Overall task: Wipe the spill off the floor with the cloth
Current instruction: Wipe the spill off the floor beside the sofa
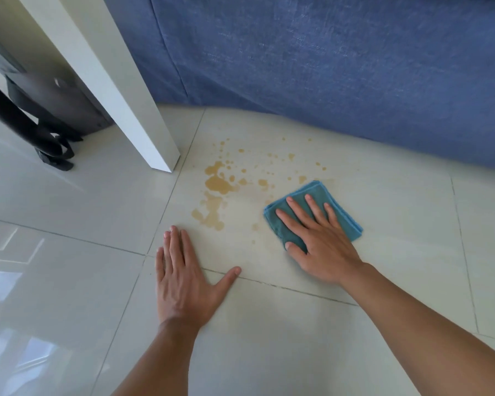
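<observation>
Teal folded cloth (315,208) lies flat on the pale glossy floor (297,338), pressed under the right hand (319,238), whose fingers are spread wide across it without gripping. Its far corner touches the right fringe of the tan spill (216,185), whose puddles and droplets lie mostly to the cloth's left. The left hand (183,284) rests flat on bare tile, fingers together and thumb out, just short of the spill's near edge. A white furniture leg (143,118) stands close to the spill's left side, and blue fabric (326,67) borders the far side. Bare tile lies open toward the person and to the right.
</observation>
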Action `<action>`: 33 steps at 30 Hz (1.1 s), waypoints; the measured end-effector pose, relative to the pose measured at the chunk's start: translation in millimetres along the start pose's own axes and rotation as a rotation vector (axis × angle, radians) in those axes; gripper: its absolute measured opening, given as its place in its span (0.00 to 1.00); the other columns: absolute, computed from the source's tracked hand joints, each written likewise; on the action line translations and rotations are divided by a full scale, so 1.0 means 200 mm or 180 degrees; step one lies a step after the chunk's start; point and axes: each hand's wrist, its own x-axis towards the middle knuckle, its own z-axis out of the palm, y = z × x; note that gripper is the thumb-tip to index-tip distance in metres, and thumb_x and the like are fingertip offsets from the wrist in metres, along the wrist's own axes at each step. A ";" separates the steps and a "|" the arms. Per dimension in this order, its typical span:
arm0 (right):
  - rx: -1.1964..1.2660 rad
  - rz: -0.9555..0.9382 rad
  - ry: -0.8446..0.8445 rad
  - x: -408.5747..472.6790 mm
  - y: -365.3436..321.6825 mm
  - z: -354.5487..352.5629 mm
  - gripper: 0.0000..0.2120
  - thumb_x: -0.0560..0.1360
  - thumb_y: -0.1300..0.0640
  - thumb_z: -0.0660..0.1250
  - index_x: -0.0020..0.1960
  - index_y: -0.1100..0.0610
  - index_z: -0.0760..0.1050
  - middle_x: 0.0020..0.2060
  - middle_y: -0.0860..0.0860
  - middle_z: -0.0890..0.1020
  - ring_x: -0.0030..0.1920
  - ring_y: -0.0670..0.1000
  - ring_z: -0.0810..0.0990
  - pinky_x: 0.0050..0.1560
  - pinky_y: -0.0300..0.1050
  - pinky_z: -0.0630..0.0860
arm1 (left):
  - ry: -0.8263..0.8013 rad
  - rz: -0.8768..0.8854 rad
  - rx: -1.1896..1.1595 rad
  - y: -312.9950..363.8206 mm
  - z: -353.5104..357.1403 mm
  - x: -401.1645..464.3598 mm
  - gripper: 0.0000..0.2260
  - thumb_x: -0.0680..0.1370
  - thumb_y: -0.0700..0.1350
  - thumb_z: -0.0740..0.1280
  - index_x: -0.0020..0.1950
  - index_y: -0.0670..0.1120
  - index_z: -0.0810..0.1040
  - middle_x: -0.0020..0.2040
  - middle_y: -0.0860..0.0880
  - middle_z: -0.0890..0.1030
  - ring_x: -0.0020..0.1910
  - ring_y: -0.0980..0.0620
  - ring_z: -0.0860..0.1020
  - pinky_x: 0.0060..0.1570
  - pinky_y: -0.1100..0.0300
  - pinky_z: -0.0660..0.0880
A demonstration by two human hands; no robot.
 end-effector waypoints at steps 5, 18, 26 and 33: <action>0.0102 -0.0534 -0.0134 -0.03 -0.01 0.01 0.25 0.83 0.38 0.45 0.80 0.34 0.52 0.81 0.36 0.43 0.80 0.46 0.32 0.79 0.56 0.34 | -0.0037 -0.0019 -0.0013 0.01 0.00 -0.01 0.58 0.67 0.81 0.48 0.81 0.39 0.44 0.82 0.42 0.44 0.80 0.49 0.38 0.77 0.54 0.37; -0.0419 -0.0909 -0.0737 0.22 -0.13 -0.08 0.29 0.80 0.37 0.35 0.80 0.36 0.35 0.80 0.41 0.32 0.78 0.53 0.26 0.78 0.58 0.30 | -0.0106 0.0007 0.0053 -0.01 0.00 0.01 0.57 0.68 0.80 0.52 0.81 0.38 0.49 0.82 0.40 0.47 0.81 0.47 0.40 0.78 0.51 0.41; -0.0418 -0.0823 -0.0687 0.35 -0.20 -0.11 0.28 0.83 0.39 0.42 0.80 0.37 0.35 0.81 0.41 0.33 0.79 0.53 0.28 0.79 0.60 0.33 | -0.0126 0.0015 0.0055 -0.01 -0.01 0.01 0.57 0.69 0.79 0.54 0.80 0.37 0.49 0.82 0.39 0.47 0.81 0.46 0.41 0.78 0.48 0.43; -0.0101 -0.0475 0.0035 0.16 -0.25 0.08 0.29 0.83 0.39 0.46 0.82 0.40 0.47 0.83 0.42 0.44 0.82 0.53 0.37 0.80 0.60 0.38 | -0.0120 0.0044 0.0111 -0.01 0.01 0.00 0.57 0.69 0.80 0.54 0.81 0.38 0.47 0.82 0.40 0.46 0.80 0.47 0.40 0.78 0.49 0.43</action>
